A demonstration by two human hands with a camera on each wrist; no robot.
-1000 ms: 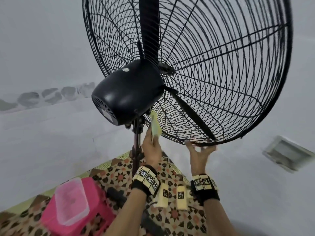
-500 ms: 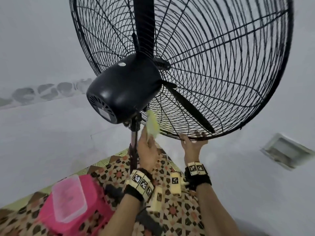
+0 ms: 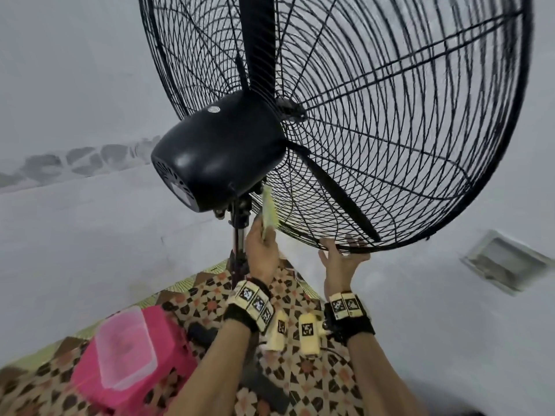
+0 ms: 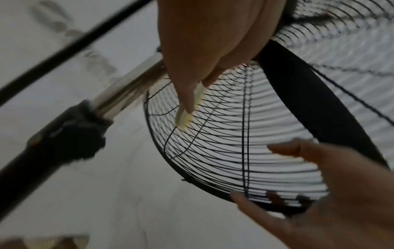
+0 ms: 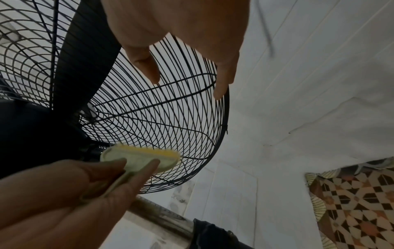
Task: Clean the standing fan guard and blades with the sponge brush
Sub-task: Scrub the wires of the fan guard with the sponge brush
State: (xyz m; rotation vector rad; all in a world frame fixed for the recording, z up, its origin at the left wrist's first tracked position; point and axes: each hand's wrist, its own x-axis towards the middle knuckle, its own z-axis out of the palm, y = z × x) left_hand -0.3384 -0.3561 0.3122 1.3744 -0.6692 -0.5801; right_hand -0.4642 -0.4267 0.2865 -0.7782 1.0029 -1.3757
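Below the fan's black motor housing (image 3: 219, 154), a pink stool (image 3: 141, 361) carrying one clear plastic lid (image 3: 126, 349) sits on the patterned floor mat (image 3: 303, 370); one vent (image 3: 504, 262) is set in the wall off to the side. Two blades (image 3: 336, 196) show behind the wire guard (image 3: 405, 121), and the pole (image 3: 238, 244) runs down from the housing. The left hand (image 3: 261, 250) grips one yellow-green sponge brush (image 3: 268, 213), pressed against the guard just beside the housing. The right hand (image 3: 342, 259), fingers spread wide, touches the guard's bottom rim. Compared with half a second earlier, the brush sits higher, nearer the housing.
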